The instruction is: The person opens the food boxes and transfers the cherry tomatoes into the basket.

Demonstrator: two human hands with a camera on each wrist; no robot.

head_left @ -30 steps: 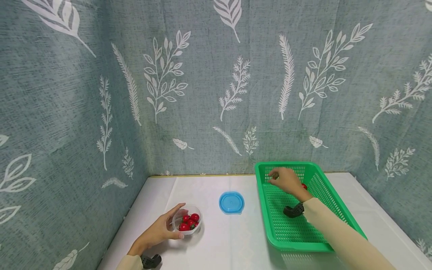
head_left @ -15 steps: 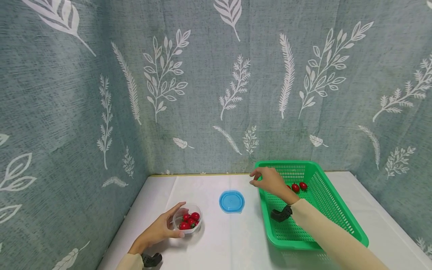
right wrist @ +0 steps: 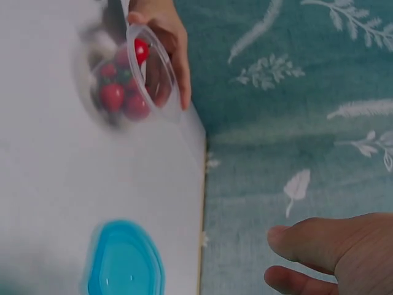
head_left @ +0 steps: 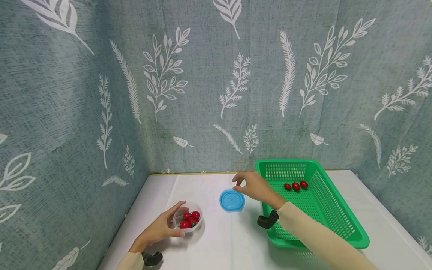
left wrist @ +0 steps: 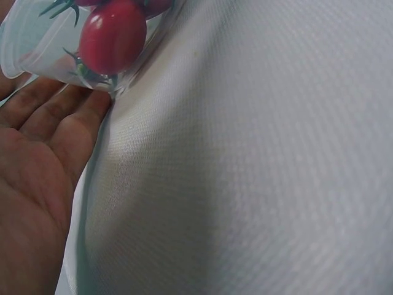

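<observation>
My left hand (head_left: 158, 229) holds a clear plastic tub (head_left: 188, 228) from its left side, thumb at the front and fingers round the back. Inside lie several cherry tomatoes (head_left: 191, 220), red with green stems; in the left wrist view one tomato (left wrist: 113, 37) shows through the tub wall. My right hand (head_left: 254, 186) hangs in the air just left of the green basket, overlapping the edge of a blue lid (head_left: 232, 201) in the head view. Its fingers are loosely bent, and the right wrist view shows nothing between the thumb (right wrist: 307, 241) and finger.
A green plastic basket (head_left: 347, 225) stands on the right of the white table (head_left: 216, 243). Three more tomatoes (head_left: 296, 186) lie in a row near its back. Patterned grey-green curtain (head_left: 202, 93) closes off the back and sides.
My right hand has moved left from over the basket to beside the blue lid, uncovering the tomatoes there. My left hand and the tub have stayed in place.
</observation>
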